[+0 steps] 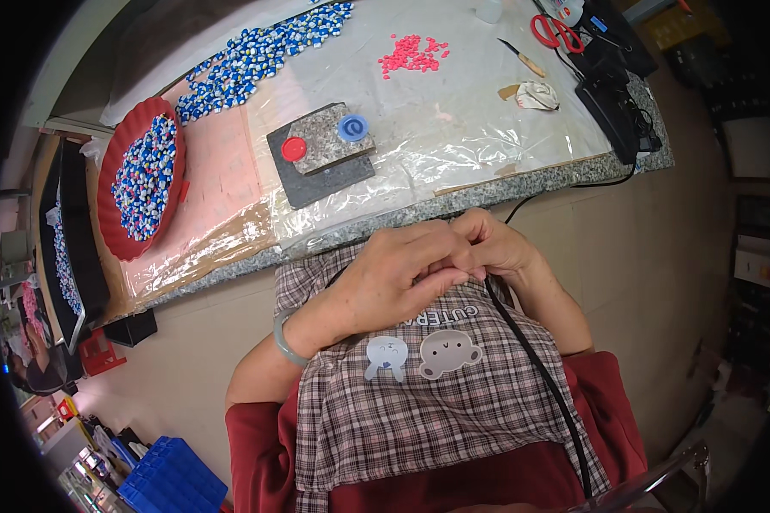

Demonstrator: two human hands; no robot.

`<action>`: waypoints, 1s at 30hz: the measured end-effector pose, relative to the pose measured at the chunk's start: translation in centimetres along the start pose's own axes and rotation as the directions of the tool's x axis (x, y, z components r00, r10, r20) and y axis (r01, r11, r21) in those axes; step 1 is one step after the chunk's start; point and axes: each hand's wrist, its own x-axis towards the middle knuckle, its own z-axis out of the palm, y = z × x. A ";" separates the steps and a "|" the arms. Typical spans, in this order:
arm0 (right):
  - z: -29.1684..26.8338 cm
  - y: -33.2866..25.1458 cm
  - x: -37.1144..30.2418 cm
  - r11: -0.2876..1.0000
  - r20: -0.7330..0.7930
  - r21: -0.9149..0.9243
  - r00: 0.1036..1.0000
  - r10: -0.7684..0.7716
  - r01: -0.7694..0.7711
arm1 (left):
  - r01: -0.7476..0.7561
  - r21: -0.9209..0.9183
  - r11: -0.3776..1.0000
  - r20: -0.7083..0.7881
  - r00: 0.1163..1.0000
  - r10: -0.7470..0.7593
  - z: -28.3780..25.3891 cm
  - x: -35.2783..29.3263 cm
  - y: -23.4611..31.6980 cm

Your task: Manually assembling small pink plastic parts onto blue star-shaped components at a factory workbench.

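Both hands meet in front of the plaid apron (453, 410), just off the table's near edge. My left hand (398, 269) is closed, thumb and fingers pinched together; a bangle circles that wrist. Against its fingertips, my right hand (500, 248) is closed in a pinch too. Whatever sits between the fingertips is too small and hidden to name. Beyond the hands, a speckled stone block (325, 141) rests on a dark slab (295, 186). A round red dish (293, 149) and a round blue dish (353, 128) are on the block.
A red scalloped basket (107, 192) holds many blue-and-white pieces. More such pieces (261, 60) and a pink pile (411, 56) lie on the plastic-covered table (453, 145). Farther right are a knife (524, 60), crumpled cloth (537, 96) and red-handled scissors (558, 34). A black cord hangs down the apron.
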 end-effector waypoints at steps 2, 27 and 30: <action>-0.1 0.0 -0.2 1.000 -0.008 -0.020 1.000 0.021 -0.021 | -0.003 0.004 1.000 0.021 1.000 0.003 -0.1 0.0 0.0; 0.1 -1.0 -0.7 0.989 -0.124 -0.143 0.992 0.023 -0.040 | 0.084 -0.053 0.995 -0.015 0.996 -0.085 0.5 0.0 0.1; 0.2 -1.3 -0.8 0.982 -0.143 -0.179 0.989 0.036 -0.061 | 0.023 0.017 1.000 0.015 1.000 -0.024 0.2 0.2 0.1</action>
